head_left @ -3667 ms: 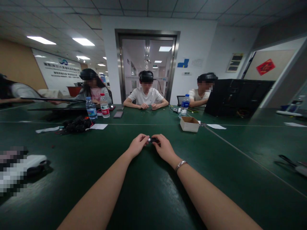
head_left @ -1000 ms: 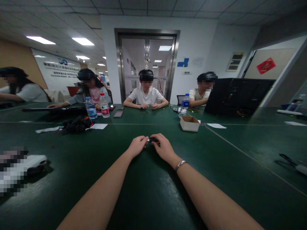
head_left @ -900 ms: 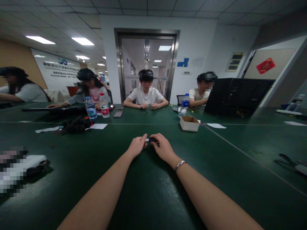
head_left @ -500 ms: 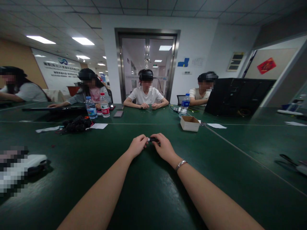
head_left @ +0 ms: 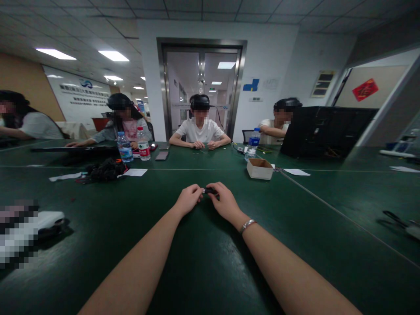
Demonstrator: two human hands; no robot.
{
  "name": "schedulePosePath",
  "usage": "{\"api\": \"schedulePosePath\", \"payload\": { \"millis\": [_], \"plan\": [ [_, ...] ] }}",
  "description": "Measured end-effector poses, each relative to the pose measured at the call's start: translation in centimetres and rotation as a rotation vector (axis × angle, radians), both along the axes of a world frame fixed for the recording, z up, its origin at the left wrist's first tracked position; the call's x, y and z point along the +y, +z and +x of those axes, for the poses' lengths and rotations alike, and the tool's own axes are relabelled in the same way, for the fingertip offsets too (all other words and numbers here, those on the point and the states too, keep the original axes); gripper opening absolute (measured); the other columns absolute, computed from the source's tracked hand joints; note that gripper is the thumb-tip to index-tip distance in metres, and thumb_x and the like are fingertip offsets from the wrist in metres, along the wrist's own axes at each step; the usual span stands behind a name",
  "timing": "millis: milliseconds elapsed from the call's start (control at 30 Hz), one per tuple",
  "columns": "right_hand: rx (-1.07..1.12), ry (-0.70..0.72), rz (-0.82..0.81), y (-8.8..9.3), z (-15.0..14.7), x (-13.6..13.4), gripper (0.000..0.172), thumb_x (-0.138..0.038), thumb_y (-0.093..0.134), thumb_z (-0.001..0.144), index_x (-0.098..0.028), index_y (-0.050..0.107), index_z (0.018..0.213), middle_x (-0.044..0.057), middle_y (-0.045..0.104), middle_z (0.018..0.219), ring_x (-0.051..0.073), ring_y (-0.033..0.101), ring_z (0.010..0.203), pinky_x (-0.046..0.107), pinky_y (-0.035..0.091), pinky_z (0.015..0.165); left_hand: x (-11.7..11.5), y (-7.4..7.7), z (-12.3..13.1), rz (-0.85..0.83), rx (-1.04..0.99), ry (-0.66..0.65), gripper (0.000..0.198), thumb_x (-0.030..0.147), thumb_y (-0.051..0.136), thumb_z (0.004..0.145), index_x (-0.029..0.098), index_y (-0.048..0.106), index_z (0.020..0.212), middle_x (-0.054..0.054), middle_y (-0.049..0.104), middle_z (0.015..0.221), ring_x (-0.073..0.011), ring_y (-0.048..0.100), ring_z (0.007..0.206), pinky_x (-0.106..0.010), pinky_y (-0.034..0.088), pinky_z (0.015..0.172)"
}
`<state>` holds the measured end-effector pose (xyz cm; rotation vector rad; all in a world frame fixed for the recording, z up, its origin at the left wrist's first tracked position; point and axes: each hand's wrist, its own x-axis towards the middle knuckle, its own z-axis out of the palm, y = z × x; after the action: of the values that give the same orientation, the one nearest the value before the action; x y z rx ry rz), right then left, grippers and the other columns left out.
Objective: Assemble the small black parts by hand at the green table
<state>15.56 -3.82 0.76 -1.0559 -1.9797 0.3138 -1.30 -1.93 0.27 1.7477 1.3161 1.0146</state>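
A small black stick-like object with a silvery end [head_left: 209,190] lies level between my two hands, a little above or on the green tabletop. What kind of object it is, I cannot make out. My left hand [head_left: 189,199] pinches the silvery end, its thumb and fingertips closed. From the other side my right hand [head_left: 225,201] grips the black end with curled fingers, which partly hide it. A silver bracelet [head_left: 247,225] circles my right wrist.
Beyond my hands on the green table [head_left: 203,262] stand an open cardboard box [head_left: 260,169], bottles [head_left: 143,144], a black cable bundle [head_left: 106,169] and a black monitor [head_left: 324,131]. Several people sit opposite, one straight ahead [head_left: 200,129]. A white device [head_left: 33,234] lies at left.
My hands and the black object stay nearly in place. The person at right behind the monitor has shifted slightly to the right.
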Motion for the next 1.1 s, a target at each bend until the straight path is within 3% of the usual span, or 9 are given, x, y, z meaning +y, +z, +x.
{"api": "schedulePosePath", "payload": {
  "millis": [467, 633, 867, 1000, 1100],
  "plan": [
    [-0.058, 0.013, 0.023, 0.1, 0.0, -0.3, 0.026, -0.012, 0.051, 0.081, -0.022, 0.058, 0.105, 0.004, 0.055, 0.101, 0.014, 0.055, 0.090, 0.031, 0.047, 0.083, -0.2, 0.1, 0.0, 0.026, 0.035, -0.009, 0.039, 0.051, 0.038, 0.082, 0.018, 0.059, 0.076, -0.002, 0.063, 0.075, -0.0140, 0.056, 0.062, -0.025, 0.041, 0.059],
    [-0.270, 0.020, 0.020, 0.2, -0.2, -0.7, 0.026, -0.021, 0.059, 0.080, -0.020, 0.056, 0.106, 0.005, 0.052, 0.099, 0.014, 0.054, 0.081, 0.028, 0.047, 0.074, -0.7, 0.4, 0.2, 0.060, 0.177, -0.015, 0.050, 0.056, 0.031, 0.084, 0.018, 0.060, 0.070, -0.005, 0.062, 0.072, -0.0182, 0.055, 0.067, -0.029, 0.038, 0.063],
    [-0.454, 0.030, 0.118, 0.5, -0.8, -1.4, 0.017, -0.013, 0.052, 0.082, -0.017, 0.060, 0.096, 0.009, 0.057, 0.091, 0.020, 0.053, 0.087, 0.033, 0.044, 0.081, -2.3, 0.7, 0.7, 0.281, 0.421, 0.080, 0.044, 0.050, 0.030, 0.088, 0.020, 0.063, 0.082, -0.010, 0.061, 0.092, -0.0241, 0.050, 0.093, -0.035, 0.036, 0.085],
    [-0.461, -0.042, 0.110, 1.1, 0.8, -1.6, 0.020, -0.014, 0.046, 0.086, -0.020, 0.057, 0.102, 0.009, 0.061, 0.093, 0.021, 0.055, 0.086, 0.033, 0.042, 0.080, -3.1, 1.4, -1.4, 0.274, 0.718, 0.251, 0.040, 0.047, 0.034, 0.087, 0.020, 0.062, 0.097, -0.013, 0.059, 0.107, -0.0297, 0.046, 0.105, -0.047, 0.031, 0.093],
    [-0.517, -0.276, 0.051, 1.7, 4.6, -1.7, 0.021, -0.018, 0.043, 0.088, -0.019, 0.053, 0.107, 0.010, 0.063, 0.091, 0.021, 0.057, 0.083, 0.032, 0.041, 0.075, -4.0, 1.9, -5.7, 0.245, 0.906, 0.397, 0.039, 0.040, 0.036, 0.085, 0.019, 0.060, 0.108, -0.016, 0.057, 0.114, -0.0331, 0.043, 0.111, -0.053, 0.029, 0.093]
  ]
}}
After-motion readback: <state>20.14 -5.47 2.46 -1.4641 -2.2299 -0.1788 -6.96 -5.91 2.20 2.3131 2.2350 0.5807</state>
